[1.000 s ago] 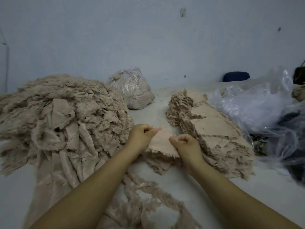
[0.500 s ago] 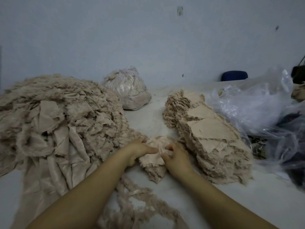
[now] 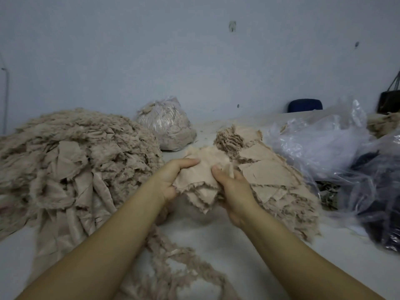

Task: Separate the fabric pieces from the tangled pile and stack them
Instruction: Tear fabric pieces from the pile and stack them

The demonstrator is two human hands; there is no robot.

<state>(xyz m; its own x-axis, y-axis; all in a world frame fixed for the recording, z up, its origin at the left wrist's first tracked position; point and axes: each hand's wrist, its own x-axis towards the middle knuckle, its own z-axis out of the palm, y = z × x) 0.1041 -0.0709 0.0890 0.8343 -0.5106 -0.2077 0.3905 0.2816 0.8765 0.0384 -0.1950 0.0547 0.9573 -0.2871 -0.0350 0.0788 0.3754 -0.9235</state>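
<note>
Both hands now lifted off table, left hand [image 3: 171, 180] and right hand [image 3: 232, 187] gripping fabric bundle [image 3: 201, 178] between them, frame centre, beside stack [image 3: 275, 176].

A big tangled beige fabric pile [image 3: 71, 165] is blocking the left, a frayed beige stack [image 3: 275, 182] the right; bare white tabletop [image 3: 249, 245] is lying open between.
</note>
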